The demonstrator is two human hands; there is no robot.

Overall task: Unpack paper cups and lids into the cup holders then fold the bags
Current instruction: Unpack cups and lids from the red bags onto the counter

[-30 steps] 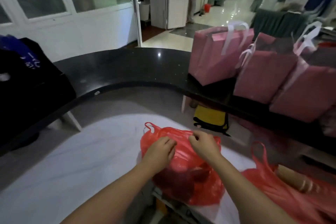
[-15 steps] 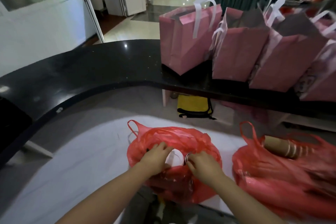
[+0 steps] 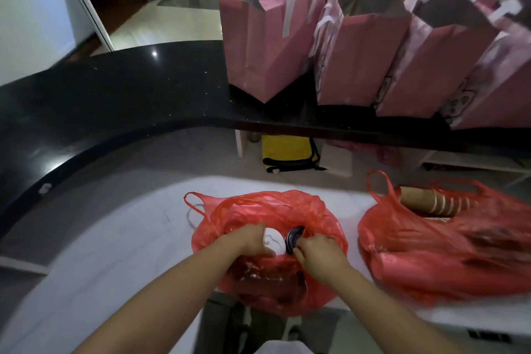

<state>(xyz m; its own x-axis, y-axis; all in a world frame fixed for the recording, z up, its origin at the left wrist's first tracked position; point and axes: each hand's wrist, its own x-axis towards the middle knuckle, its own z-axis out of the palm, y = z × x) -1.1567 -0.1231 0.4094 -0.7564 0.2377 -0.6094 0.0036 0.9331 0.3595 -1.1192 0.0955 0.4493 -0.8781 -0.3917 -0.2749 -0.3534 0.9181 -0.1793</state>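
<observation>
A red plastic bag lies on the white counter in front of me, its mouth pulled open. My left hand grips the bag's near edge on the left of the opening. My right hand grips the edge on the right, beside a stack of dark lids and something white showing in the opening. A second red bag lies to the right with a stack of brown paper cups sticking out of its mouth.
A curved black countertop runs behind, carrying several pink paper bags with white handles. A yellow bag sits on the floor under it. The white counter's near edge ends just below the red bags.
The bag's mouth has been pulled open wider, exposing the lids and white item. The view has shifted down and right, bringing the second bag with cups fully into sight.
</observation>
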